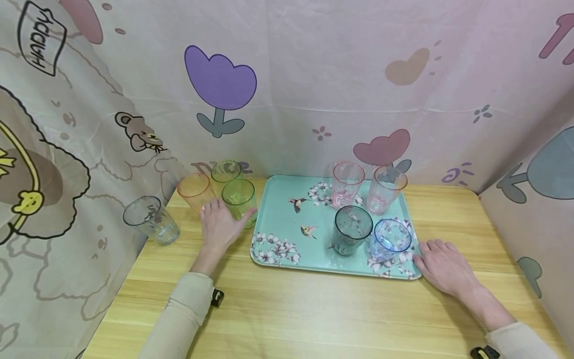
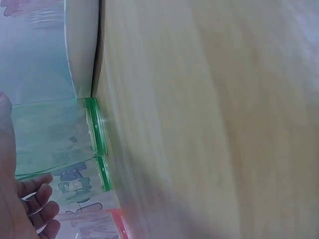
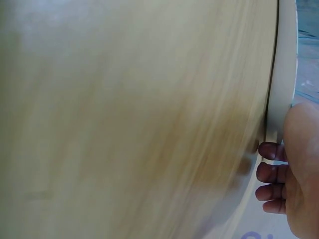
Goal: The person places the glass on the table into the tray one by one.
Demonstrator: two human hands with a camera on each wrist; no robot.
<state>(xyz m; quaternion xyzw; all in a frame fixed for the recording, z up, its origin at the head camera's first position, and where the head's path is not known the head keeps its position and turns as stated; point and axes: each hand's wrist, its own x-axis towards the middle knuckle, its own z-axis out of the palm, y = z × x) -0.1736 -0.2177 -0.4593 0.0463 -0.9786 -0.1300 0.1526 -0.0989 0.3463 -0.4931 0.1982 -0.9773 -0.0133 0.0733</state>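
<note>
My left hand [image 1: 218, 224] reaches over the near green glass [image 1: 239, 202], its thumb spread to the right side and its fingers to the left. In the left wrist view the green glass [image 2: 55, 132] stands between thumb and fingers. Just beyond are a second green glass [image 1: 226, 172] and an orange glass [image 1: 196, 192]. Beside the right front corner of the turquoise tray [image 1: 291, 214], my right hand [image 1: 446, 267] rests low at the table, thumb at the tray's edge. In the right wrist view its fingertips [image 3: 271, 173] are beside the tray wall.
On the tray stand two pink glasses [image 1: 348, 184] [image 1: 386, 189], a dark grey glass [image 1: 352, 230] and a blue-rimmed glass [image 1: 390, 240]. A clear dark-rimmed glass [image 1: 152, 219] stands at the table's left edge. Printed cloth [image 1: 291, 75] hangs behind the wooden table [image 1: 314, 314].
</note>
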